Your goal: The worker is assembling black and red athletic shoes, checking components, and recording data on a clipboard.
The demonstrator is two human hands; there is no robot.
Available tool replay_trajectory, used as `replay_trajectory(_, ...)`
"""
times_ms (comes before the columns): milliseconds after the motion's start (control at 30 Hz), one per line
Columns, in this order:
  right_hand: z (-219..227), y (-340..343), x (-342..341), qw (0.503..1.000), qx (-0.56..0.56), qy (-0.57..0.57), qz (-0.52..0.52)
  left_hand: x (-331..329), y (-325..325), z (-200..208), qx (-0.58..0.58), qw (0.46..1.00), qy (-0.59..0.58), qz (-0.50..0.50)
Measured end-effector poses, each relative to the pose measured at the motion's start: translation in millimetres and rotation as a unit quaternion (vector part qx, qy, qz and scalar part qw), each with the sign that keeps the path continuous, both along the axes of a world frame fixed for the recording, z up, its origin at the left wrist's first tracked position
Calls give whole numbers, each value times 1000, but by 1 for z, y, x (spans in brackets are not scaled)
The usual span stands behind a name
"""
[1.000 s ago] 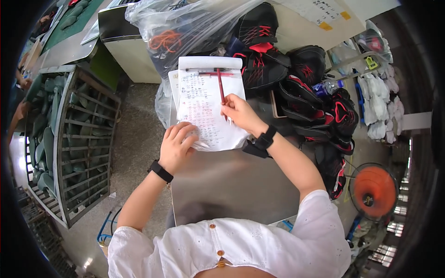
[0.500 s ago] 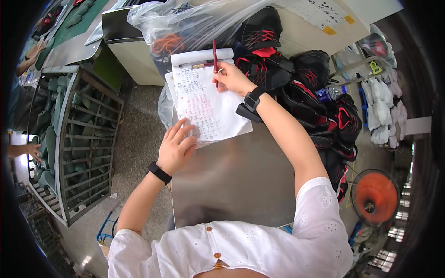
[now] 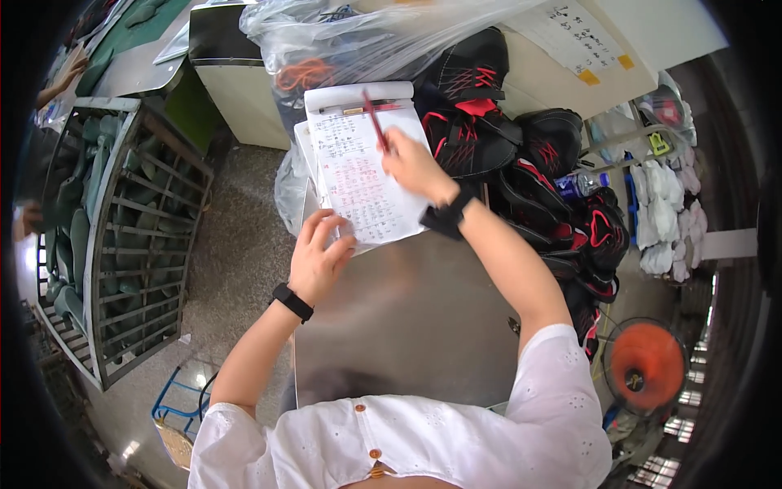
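A notepad (image 3: pixel 371 183) covered in rows of blue and red handwriting lies at the far end of a grey metal table (image 3: pixel 407 318), its top sheets folded back. Over its right part, my right hand (image 3: pixel 415 163) is closed around a dark red pen (image 3: pixel 374 118), which is slightly smeared by motion; its lower end is hidden by the fingers. Another slim dark pen (image 3: pixel 342 109) lies across the pad's top. At the pad's lower left corner rests my left hand (image 3: pixel 319 253), fingers bent and apart, holding nothing.
Black shoes with red laces (image 3: pixel 472 134) are heaped along the table's right side, with a plastic bottle (image 3: pixel 580 184) among them. Clear plastic sheeting (image 3: pixel 285 33) hangs beyond the pad. A metal cage (image 3: pixel 147 244) of green shoe forms stands left; an orange fan (image 3: pixel 648 364) is at right.
My right hand has lifted and shifted slightly right and down, tilting the pen leftward at its top. My left hand has moved a little right, its fingers more bent. The whole view has shifted slightly.
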State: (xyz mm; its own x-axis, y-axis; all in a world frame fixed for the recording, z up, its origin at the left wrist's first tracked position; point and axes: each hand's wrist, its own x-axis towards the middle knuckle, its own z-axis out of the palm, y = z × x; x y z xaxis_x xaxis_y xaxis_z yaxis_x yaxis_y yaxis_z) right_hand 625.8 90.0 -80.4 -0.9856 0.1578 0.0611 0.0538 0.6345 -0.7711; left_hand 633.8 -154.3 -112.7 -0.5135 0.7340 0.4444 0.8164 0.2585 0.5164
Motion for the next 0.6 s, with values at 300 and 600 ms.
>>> replay_trajectory(300, 1, -44, 108, 801, -561, -52, -202, 7, -6, -18, 69, 993, 77, -49)
replay_trajectory(600, -16, -11, 31, 880, -434, 67, -181, 14, -4, -18, 75, 992, 97, -29)
